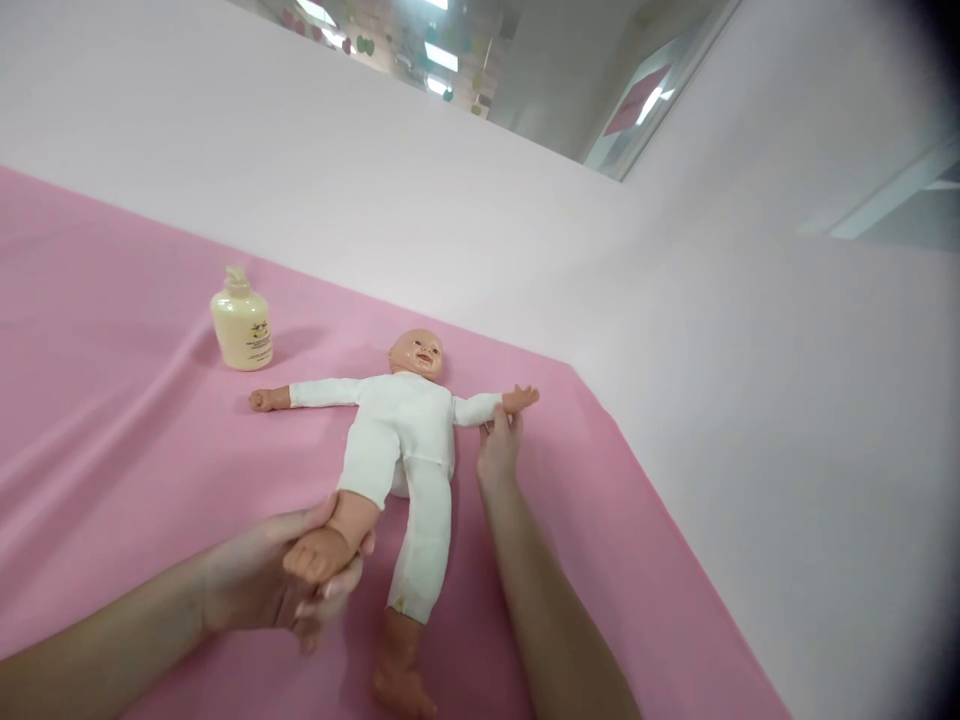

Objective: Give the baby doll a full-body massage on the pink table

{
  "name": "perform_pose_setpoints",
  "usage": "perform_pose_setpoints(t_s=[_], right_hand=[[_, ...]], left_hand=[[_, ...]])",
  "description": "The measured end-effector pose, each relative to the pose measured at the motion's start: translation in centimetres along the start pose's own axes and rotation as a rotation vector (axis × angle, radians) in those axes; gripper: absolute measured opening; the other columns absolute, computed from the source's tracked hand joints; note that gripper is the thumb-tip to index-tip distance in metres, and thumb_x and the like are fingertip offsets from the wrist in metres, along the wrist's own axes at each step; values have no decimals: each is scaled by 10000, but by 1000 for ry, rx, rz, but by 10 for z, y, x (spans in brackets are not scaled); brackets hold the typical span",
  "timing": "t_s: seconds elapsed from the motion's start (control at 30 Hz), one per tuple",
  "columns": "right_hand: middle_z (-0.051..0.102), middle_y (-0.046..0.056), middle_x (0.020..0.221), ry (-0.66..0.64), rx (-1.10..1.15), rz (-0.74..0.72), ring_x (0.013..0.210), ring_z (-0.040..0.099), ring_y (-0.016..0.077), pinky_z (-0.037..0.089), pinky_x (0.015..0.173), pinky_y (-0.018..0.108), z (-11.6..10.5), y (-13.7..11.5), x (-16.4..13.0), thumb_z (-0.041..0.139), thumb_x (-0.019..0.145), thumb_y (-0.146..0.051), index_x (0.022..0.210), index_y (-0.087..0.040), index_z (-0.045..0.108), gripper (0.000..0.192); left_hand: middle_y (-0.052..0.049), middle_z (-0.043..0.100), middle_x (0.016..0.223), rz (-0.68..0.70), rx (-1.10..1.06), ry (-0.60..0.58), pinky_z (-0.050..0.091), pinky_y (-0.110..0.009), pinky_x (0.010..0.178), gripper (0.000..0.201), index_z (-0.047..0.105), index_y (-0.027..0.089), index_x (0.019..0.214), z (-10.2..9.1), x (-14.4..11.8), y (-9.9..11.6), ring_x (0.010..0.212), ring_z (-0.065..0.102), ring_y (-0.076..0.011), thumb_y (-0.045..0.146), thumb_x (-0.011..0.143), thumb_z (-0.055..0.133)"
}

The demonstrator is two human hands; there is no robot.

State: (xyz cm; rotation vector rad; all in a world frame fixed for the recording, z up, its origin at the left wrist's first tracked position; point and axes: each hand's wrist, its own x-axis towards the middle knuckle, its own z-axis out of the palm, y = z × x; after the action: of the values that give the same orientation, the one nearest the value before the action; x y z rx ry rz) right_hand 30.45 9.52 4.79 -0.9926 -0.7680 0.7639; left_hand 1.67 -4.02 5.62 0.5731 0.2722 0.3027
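A baby doll (416, 420) with a white cloth body lies on its back on the pink sheet, its head toward the wall. My left hand (277, 565) is wrapped around the doll's lower leg on the left side, lifting that foot toward me. On the right, my right hand (501, 445) grips the doll's outstretched arm near the wrist, thumb and fingers closed about it. The doll's other arm stretches out to the left, and its other leg lies straight along the sheet. Parts of my left fingers are hidden behind the leg.
A pale yellow pump bottle (244, 325) stands upright on the pink sheet (112, 400), left of the doll's head. A white wall (337, 190) rises behind, with a window or mirror (547, 80) above. Another white wall (787, 400) borders the right edge.
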Motion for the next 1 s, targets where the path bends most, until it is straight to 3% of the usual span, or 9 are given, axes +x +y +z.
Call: perform_pose_setpoints(t_s=[0.13,0.3,0.4,0.53,0.67,0.87,1.0], right_hand=[[525,93,1388,-265,-181,-224,1245,531,192,439,1066,396,22,-11,-24,641,830,-352,1343,-244,481,549],[602,53,1262,-561,-554,-405,1230,519,207,376,1116,422,31,-17,-48,649,843,-288,1209,-258,601,371],[614,36,1212,-651,-642,-485,1206,519,200,377,1107,407,31,-19,-53,624,862,-263,1159,-284,645,298],[613,35,1202,-652,-654,-495,1193,527,202,384,1099,399,30,-18,-51,627,859,-264,1143,-290,664,288],[621,44,1221,-613,-552,-425,1200,542,205,390,1106,407,28,-18,-44,668,824,-283,1170,-256,636,348],[518,71,1407,-389,-210,-234,1282,506,193,404,1106,363,20,-25,-26,632,847,-341,1328,-232,502,509],[471,59,1446,-120,-94,-161,1291,502,182,447,1059,371,-1,-15,-1,595,846,-362,1366,-279,441,549]], left_hand=[[56,412,655,18,-164,247,330,-213,493,551,574,162,954,3,6,7,481,304,-60,679,768,621],[60,417,673,13,-209,377,298,-199,473,531,565,159,944,5,10,7,482,311,-55,637,741,677],[59,426,692,21,-231,425,287,-196,468,507,558,162,958,2,12,5,485,314,-53,610,754,681],[63,428,692,27,-242,437,282,-190,463,520,554,161,949,1,13,6,481,317,-47,597,719,718],[53,448,687,-2,-202,336,294,-184,463,519,570,155,940,5,10,6,494,346,-52,602,719,711],[-11,537,733,-34,-35,28,332,-235,458,529,592,160,996,-2,4,-8,507,416,-104,644,782,597],[-67,595,835,-107,44,-17,397,-273,533,496,594,155,1060,-8,1,-12,624,505,-158,585,813,575]])
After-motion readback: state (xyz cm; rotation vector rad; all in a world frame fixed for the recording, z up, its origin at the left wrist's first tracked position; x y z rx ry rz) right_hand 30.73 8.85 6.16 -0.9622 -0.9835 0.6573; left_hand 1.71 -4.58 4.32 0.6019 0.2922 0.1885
